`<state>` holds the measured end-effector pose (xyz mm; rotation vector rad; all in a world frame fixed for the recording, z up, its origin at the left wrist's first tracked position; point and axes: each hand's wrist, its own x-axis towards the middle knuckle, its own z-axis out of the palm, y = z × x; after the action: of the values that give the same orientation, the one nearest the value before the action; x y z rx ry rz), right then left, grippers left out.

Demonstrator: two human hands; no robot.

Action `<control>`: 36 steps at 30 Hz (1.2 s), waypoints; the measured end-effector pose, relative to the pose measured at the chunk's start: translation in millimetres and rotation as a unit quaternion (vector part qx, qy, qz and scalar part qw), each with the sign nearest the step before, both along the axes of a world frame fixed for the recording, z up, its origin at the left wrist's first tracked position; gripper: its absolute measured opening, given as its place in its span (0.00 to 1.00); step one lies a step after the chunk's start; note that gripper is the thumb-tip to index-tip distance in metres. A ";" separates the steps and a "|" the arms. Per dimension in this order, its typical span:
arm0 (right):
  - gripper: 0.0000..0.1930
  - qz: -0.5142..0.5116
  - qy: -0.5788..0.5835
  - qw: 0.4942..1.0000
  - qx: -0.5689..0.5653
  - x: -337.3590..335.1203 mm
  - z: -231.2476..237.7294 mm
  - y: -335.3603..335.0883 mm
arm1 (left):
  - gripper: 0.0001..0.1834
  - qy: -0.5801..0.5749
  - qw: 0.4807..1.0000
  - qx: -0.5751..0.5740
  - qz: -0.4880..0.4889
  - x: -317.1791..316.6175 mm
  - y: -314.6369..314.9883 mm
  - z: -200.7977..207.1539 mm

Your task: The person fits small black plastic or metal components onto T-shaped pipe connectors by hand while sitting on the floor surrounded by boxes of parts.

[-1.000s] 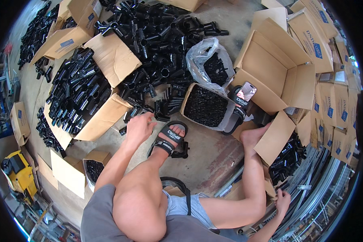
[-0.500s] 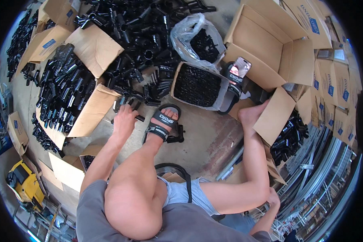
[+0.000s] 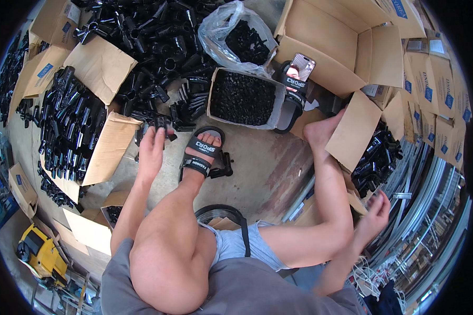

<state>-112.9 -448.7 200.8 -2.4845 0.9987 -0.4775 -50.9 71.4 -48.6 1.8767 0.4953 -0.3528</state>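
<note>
My left hand [image 3: 151, 148] reaches forward with its fingers extended onto black tubular fittings [image 3: 143, 116] at the edge of a pile on the floor. The fingertips touch these pieces; what lies under them is partly hidden. Out to the right, beside my knee, my right hand [image 3: 374, 216] is raised with fingers loosely bent and apart, holding nothing. Near it stands a carton of black fittings [image 3: 376, 160]. A short row of black fittings [image 3: 193, 102] lies just beyond my left hand. Another black fitting [image 3: 224, 166] rests beside my sandalled foot [image 3: 205, 149].
A cardboard box [image 3: 113, 149] heaped with black tubes stands at left. Ahead are a box of small black pieces [image 3: 242, 98], a clear plastic bag [image 3: 215, 39] and a large open carton [image 3: 320, 44]. A phone [image 3: 302, 66] leans on a sandal. Metal pipes [image 3: 415, 226] lie right.
My left hand has moved slightly forward over the fittings, and its fingers have straightened. My right hand has risen from beside my knee and swung outward to the right. The view has shifted a little.
</note>
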 end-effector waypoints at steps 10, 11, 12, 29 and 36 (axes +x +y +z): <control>0.15 0.292 0.324 0.878 0.196 -26.6 -266.6 237.5 | 0.24 0.163 0.912 -0.366 0.084 20.4 -17.2 40.1; 0.14 0.276 0.329 0.883 0.187 -31.3 -272.7 239.0 | 0.24 0.161 0.919 -0.353 0.076 17.3 -21.4 35.9; 0.14 0.281 0.330 0.880 0.192 -35.4 -280.3 240.8 | 0.25 0.146 0.926 -0.348 0.029 12.9 -12.0 26.4; 0.23 0.243 0.126 0.784 0.558 68.1 -183.6 252.3 | 0.17 0.157 0.938 -0.302 -0.069 39.3 -46.4 52.8; 0.25 0.249 0.129 0.735 0.617 81.3 -186.0 272.1 | 0.19 0.139 0.929 -0.323 -0.113 41.8 -48.4 49.9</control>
<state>-31.6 -176.6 14.8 -1.4232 0.3881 0.5839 -9.0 23.0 1.3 1.2418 0.2946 -0.8362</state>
